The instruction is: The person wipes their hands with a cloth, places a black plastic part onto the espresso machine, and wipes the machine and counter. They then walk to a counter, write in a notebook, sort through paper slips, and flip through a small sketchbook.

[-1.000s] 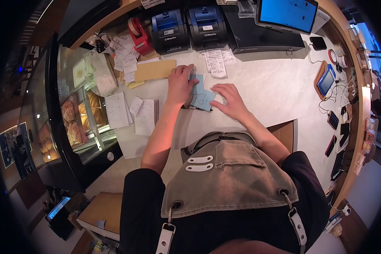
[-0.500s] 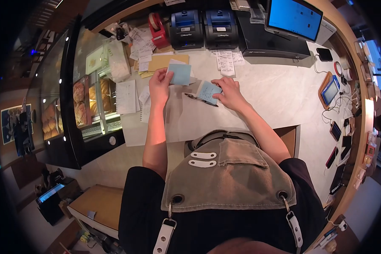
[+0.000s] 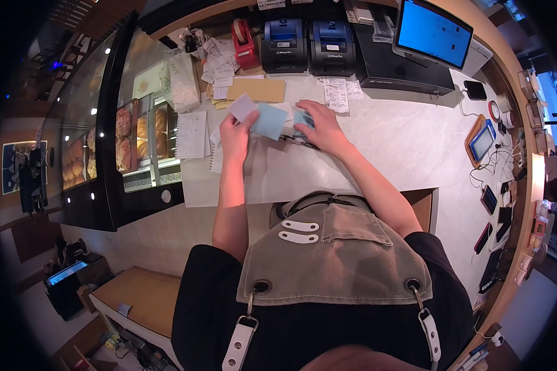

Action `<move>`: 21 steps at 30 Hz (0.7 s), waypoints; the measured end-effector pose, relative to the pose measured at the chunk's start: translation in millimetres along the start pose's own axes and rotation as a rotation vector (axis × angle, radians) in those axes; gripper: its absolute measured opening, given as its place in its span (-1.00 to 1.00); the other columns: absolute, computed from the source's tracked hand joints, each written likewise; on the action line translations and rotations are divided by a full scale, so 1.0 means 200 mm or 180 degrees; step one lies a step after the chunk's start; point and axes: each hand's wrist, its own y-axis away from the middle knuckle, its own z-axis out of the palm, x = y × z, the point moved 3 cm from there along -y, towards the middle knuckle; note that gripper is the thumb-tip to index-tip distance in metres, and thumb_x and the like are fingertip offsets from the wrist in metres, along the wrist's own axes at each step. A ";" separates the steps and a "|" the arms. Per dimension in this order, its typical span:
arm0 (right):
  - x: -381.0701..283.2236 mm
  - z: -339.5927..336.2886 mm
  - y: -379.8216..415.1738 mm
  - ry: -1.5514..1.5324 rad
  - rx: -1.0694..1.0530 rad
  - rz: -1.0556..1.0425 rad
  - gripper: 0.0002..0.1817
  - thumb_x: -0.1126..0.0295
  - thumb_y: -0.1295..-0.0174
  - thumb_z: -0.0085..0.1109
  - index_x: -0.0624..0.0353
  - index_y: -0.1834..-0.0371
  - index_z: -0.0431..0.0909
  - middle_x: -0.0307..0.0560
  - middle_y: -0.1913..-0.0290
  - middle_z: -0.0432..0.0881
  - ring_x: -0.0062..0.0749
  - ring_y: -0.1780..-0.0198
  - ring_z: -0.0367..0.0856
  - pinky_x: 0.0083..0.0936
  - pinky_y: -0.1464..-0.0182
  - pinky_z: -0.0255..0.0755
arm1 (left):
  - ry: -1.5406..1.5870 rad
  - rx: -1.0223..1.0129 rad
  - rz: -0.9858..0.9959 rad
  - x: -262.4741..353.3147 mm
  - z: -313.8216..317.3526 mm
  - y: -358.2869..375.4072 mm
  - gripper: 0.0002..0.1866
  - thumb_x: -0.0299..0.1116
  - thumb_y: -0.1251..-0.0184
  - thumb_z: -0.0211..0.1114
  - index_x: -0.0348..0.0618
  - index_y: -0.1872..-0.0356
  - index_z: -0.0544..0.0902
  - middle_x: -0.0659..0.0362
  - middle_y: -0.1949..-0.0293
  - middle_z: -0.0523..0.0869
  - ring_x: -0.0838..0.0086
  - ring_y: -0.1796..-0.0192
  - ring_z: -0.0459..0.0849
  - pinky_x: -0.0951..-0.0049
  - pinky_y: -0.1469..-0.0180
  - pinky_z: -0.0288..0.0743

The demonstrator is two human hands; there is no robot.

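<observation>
My left hand (image 3: 234, 137) pinches sticky notes above the counter, a light blue one (image 3: 270, 121) jutting to the right and a pale lilac one (image 3: 242, 107) slanting up to the left. To its right, my right hand (image 3: 323, 128) rests palm down with fingers apart. Its thumb and fingers reach over a written blue note (image 3: 301, 119) on the counter and hide part of it. A dark pen (image 3: 298, 142) lies just below that note, partly covered by the right hand.
Brown envelopes (image 3: 257, 89) and a red tape dispenser (image 3: 244, 46) lie beyond my left hand. Two receipt printers (image 3: 284, 49) stand at the back beside a monitor (image 3: 433, 34). Phones and cables line the right side. A pastry case (image 3: 143, 133) adjoins the counter's left end.
My left hand has tilted its notes, and the lilac one now shows beside the blue. My right hand has shifted left and further over the written note. The view has turned slightly.
</observation>
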 end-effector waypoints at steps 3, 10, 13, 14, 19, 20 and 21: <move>0.10 0.01 0.03 0.0301 -0.0101 0.0129 -0.35 0.24 -0.19 0.42 0.11 -0.37 0.46 0.05 -0.35 0.48 0.00 -0.39 0.38 -0.10 -0.43 0.18 | -0.0211 0.0224 0.0336 0.06 -0.10 -0.03 -0.56 -0.47 -0.38 0.44 -0.40 -0.20 0.54 0.07 0.00 0.75 0.45 0.02 0.75 0.46 0.03 0.68; 0.10 -0.01 0.07 0.0197 -0.0374 0.0452 -0.48 0.34 -0.22 0.38 0.17 -0.26 0.52 0.06 -0.10 0.56 0.00 -0.22 0.51 -0.14 -0.28 0.36 | -0.1161 0.0489 0.0070 0.06 -0.30 -0.05 -0.53 -0.37 -0.48 0.36 -0.43 -0.27 0.51 0.14 0.33 0.78 0.55 0.31 0.73 0.47 0.27 0.65; 0.08 -0.02 0.01 -0.0312 -0.0380 0.0504 -0.56 0.38 -0.26 0.34 0.21 -0.20 0.53 0.08 -0.06 0.57 0.02 -0.15 0.56 -0.20 -0.21 0.43 | -0.1086 0.0409 -0.0037 0.10 -0.34 -0.03 -0.50 -0.31 -0.49 0.35 -0.42 -0.30 0.51 0.19 0.39 0.76 0.59 0.40 0.66 0.46 0.35 0.58; 0.05 -0.04 -0.02 -0.0464 -0.0377 0.0551 -0.58 0.39 -0.27 0.32 0.22 -0.19 0.53 0.08 -0.06 0.58 0.02 -0.14 0.57 -0.23 -0.20 0.45 | -0.1269 0.0376 -0.0066 0.10 -0.36 -0.04 -0.50 -0.30 -0.49 0.35 -0.39 -0.31 0.52 0.17 0.32 0.77 0.58 0.36 0.66 0.45 0.31 0.58; 0.01 0.04 -0.23 -0.0367 -0.0693 0.0129 -0.43 0.32 -0.17 0.43 0.17 -0.26 0.52 0.03 -0.15 0.57 0.01 -0.22 0.52 -0.23 -0.30 0.43 | -0.2388 0.0728 0.0685 0.07 -0.41 -0.06 -0.48 -0.29 -0.44 0.37 -0.30 -0.35 0.54 0.09 0.07 0.78 0.48 0.26 0.64 0.41 0.14 0.57; 0.01 0.07 -0.26 0.0016 -0.0736 -0.0088 -0.39 0.31 -0.13 0.47 0.16 -0.27 0.52 0.02 -0.16 0.56 0.00 -0.24 0.50 -0.23 -0.32 0.42 | -0.2360 0.0826 0.0686 0.08 -0.44 -0.05 -0.48 -0.34 -0.39 0.39 -0.33 -0.31 0.56 -0.02 -0.02 0.73 0.31 0.18 0.62 0.26 0.04 0.56; 0.01 0.10 -0.29 0.0396 -0.0772 -0.0296 -0.35 0.29 -0.09 0.51 0.14 -0.29 0.52 0.01 -0.17 0.55 -0.01 -0.26 0.48 -0.23 -0.34 0.42 | -0.2339 0.0865 0.0621 0.08 -0.48 -0.03 -0.49 -0.34 -0.38 0.39 -0.34 -0.30 0.57 -0.03 -0.02 0.73 0.27 0.16 0.64 0.25 0.01 0.56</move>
